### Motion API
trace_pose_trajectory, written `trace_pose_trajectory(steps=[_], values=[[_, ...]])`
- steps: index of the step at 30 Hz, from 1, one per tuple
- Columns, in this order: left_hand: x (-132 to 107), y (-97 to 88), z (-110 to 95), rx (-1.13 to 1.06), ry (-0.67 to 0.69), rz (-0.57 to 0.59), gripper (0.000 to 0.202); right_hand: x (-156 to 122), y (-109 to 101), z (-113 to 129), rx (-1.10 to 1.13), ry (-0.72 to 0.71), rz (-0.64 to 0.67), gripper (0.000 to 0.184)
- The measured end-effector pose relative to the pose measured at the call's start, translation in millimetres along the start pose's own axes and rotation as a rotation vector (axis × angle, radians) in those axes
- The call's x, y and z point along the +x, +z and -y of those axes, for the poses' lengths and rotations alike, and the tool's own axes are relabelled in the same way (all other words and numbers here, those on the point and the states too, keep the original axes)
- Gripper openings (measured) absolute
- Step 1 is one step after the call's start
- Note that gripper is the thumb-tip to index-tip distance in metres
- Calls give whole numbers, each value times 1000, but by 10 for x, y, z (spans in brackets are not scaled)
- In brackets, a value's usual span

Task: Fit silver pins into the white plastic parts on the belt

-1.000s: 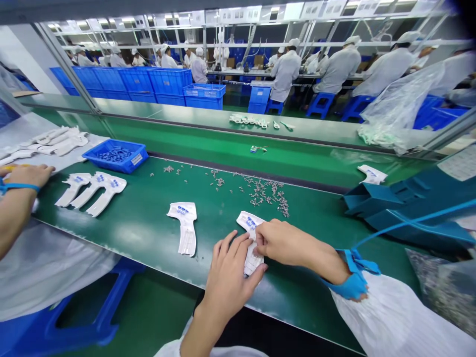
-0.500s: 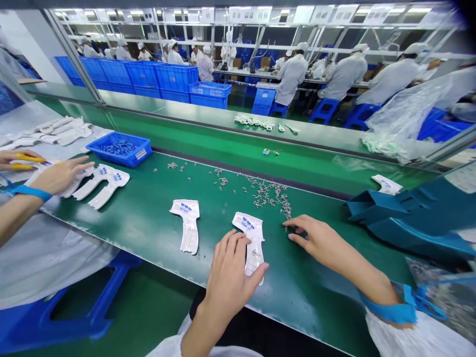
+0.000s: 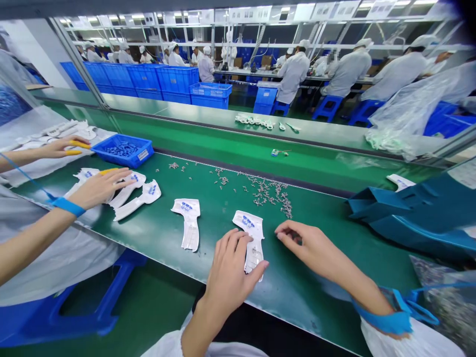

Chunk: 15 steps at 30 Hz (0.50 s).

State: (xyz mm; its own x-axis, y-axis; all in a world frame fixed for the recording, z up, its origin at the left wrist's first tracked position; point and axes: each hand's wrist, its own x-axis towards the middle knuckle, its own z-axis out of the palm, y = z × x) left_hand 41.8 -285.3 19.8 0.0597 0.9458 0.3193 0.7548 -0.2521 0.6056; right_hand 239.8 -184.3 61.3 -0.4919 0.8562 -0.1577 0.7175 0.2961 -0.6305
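We see the left hand (image 3: 229, 267) laid palm down, its fingers spread across the left side of a white gun-shaped shell half (image 3: 256, 237) and its thumb slanting over the lower right of the handle, so that this grip is loose and unclosed. The shell half lies flat on the green table (image 3: 215, 213), inner side up, with small blue inserts (image 3: 247, 221) in its head. To its right, and apart from it, we see the right hand (image 3: 312, 244) low over the table, wrist slightly bent, forefinger and thumb curled towards each other, the other fingers tucked in; we cannot tell whether this grip is closed on something tiny. We count one blue wristband (image 3: 388, 315) on the right wrist. One second white shell half (image 3: 191, 225) lies well to the left of the first, pointing the same way. Beyond both hands spreads a scatter of small metal screws (image 3: 270, 191), too many for us to count. Farther left we make out three more shell halves (image 3: 138, 199), partly covered by one of a co-worker's two hands (image 3: 100, 189), which wear yellow finger covers (image 3: 78, 144). We count one blue tray (image 3: 128, 161) of blue pieces beside them, one small circuit board (image 3: 275, 152) with wires on the green strip behind, and one more white piece (image 3: 399, 182) behind the teal bins (image 3: 403, 228) at right.
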Motion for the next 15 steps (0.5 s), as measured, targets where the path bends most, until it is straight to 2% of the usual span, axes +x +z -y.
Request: trace_pose_trajectory(steps=[5,8,14,15], values=[[-13,-9,1,-68,20,-33,5,-89,259,262,378,-36,160,23],[-15,-9,3,-91,8,-62,6,-87,315,328,448,-6,199,22],[-26,-12,11,-119,35,-49,3,-66,218,309,470,63,252,24],[-28,-12,15,-118,38,-47,8,-68,212,303,457,68,249,24]])
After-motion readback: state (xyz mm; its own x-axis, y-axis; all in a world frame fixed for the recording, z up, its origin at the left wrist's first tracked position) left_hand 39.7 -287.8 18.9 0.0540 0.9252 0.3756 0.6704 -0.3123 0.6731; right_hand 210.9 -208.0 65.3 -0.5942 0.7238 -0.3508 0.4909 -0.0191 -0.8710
